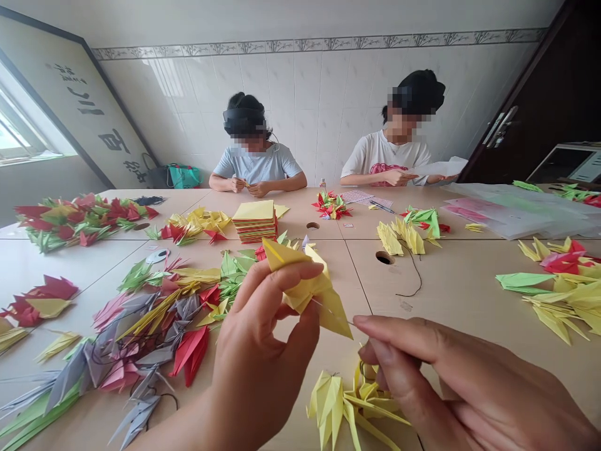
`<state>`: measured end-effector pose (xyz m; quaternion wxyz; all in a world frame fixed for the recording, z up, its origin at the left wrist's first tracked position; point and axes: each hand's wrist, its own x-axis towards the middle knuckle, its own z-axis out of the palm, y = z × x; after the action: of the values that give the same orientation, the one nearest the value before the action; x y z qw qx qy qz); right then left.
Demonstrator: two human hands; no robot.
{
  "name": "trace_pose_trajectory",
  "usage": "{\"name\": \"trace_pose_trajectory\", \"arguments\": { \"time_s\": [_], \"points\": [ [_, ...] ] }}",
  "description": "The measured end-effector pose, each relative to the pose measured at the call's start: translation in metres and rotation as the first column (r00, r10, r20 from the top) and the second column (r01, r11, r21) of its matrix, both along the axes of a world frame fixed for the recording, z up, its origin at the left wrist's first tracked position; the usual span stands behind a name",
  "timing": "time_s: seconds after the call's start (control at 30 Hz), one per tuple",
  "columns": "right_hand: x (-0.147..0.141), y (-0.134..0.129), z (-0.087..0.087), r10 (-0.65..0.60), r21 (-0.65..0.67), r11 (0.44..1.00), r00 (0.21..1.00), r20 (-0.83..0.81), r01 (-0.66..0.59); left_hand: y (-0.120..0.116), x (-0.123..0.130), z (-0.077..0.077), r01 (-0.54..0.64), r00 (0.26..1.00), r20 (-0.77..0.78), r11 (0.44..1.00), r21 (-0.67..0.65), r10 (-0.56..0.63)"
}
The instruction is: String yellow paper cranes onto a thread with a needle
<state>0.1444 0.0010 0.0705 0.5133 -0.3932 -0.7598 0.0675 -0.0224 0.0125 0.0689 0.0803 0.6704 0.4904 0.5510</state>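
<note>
My left hand pinches a folded yellow paper crane between thumb and fingers, wings spread. My right hand is closed, thumb and forefinger pressed on a thin silvery needle whose other end meets the crane's middle. How deep the needle goes in cannot be seen. Below, close to my right fingers, lies a bunch of yellow paper cranes, with dark thread showing among them. Left of my left hand is a heap of strung grey, pink, red and green cranes.
A stack of coloured paper squares stands mid-table. Yellow cranes on dark thread lie by a cable hole. More cranes sit at right, near plastic bags. Across sit two people, one handling a small yellow piece, another a translucent sheet.
</note>
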Motion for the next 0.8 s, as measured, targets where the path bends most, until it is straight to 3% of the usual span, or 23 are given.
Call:
{"name": "trace_pose_trajectory", "arguments": {
  "time_s": [0.27,0.43,0.6,0.8],
  "points": [
    [-0.004,0.009,-0.006,0.002,0.240,0.971,0.996,0.087,-0.023,0.000,0.002,-0.003,-0.023,0.995,-0.101,0.999,0.024,0.025],
    [-0.010,-0.001,-0.012,-0.124,0.162,0.982,0.983,0.139,0.101,0.000,0.005,-0.005,-0.012,0.960,-0.272,0.985,0.173,0.060],
    [-0.006,0.004,-0.015,0.058,0.152,0.985,0.982,0.178,-0.086,0.000,0.005,-0.005,0.006,0.954,-0.296,0.983,0.181,0.049],
    [-0.005,0.010,-0.011,0.145,0.070,0.985,0.977,0.154,-0.157,-0.003,0.006,-0.004,0.072,0.974,-0.223,0.991,0.116,-0.045]
  ]
}}
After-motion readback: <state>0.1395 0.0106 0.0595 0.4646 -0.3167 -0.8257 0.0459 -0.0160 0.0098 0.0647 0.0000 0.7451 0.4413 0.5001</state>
